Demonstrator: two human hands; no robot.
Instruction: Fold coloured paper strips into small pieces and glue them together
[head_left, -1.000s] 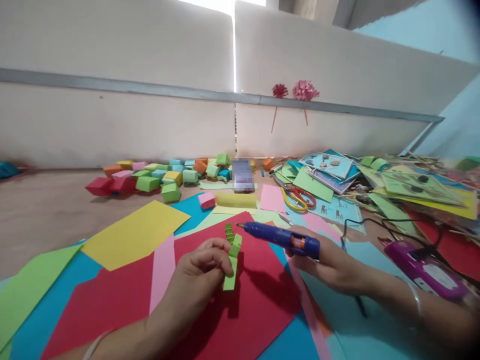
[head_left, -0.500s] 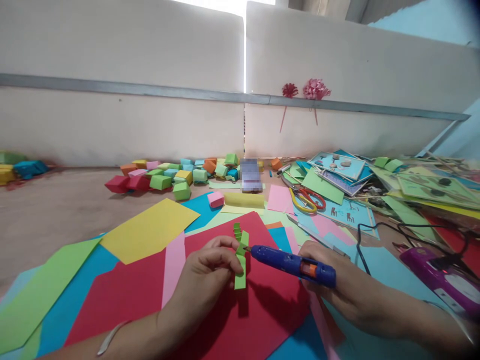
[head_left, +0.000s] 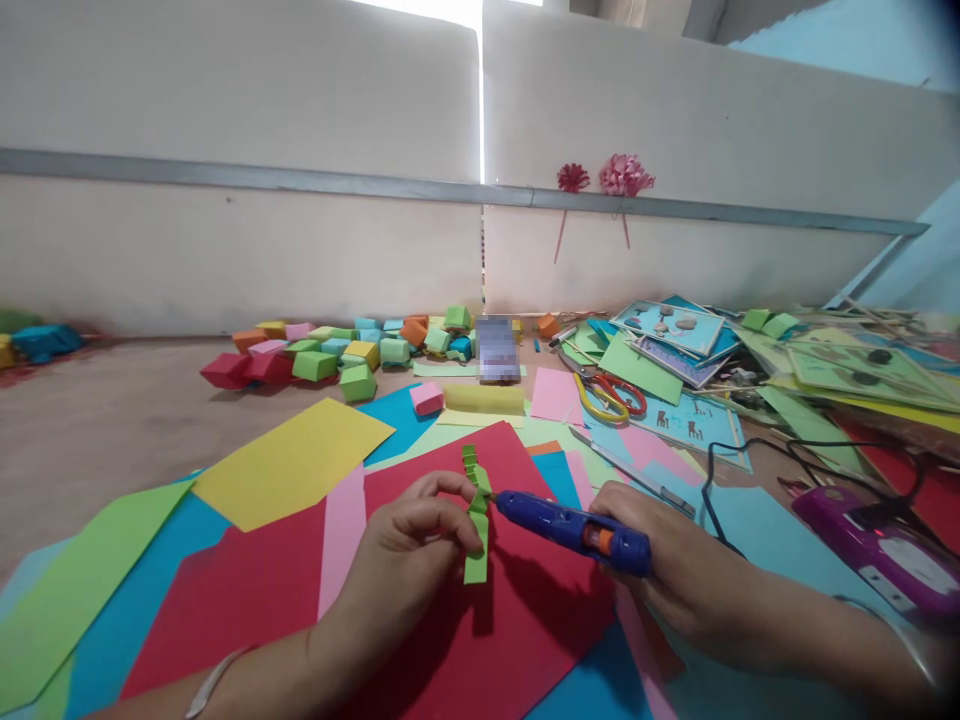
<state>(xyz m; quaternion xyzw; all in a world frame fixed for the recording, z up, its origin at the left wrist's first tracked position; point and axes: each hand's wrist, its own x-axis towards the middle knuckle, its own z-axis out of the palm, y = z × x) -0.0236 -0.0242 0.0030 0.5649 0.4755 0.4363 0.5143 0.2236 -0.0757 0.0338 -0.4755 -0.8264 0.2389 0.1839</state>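
Between the thumb and fingers of my left hand (head_left: pixel 416 545) is a green paper strip (head_left: pixel 477 562), folded in its upper part with small notched tabs at the top. My right hand (head_left: pixel 667 560) is closed around a blue glue gun (head_left: pixel 562 525), an orange piece showing in its body. The gun's nozzle points left and meets the folded part of the strip, or sits very close to it. Beneath both lies a red paper sheet (head_left: pixel 547 620), with shadows of the strip and gun on it.
Folded paper boxes (head_left: pixel 315 364) in many colours line the back. Scissors (head_left: pixel 607 397) and a cutter knife (head_left: pixel 637 472) lie right of centre. A purple power strip (head_left: pixel 874 545) with black cable sits at right, near stacked picture cards (head_left: pixel 675 328). A yellow sheet (head_left: pixel 292 465) lies left.
The whole view has shifted slightly. The glue gun stays at the green strip, its rear end a little further left. Both hands keep their holds.
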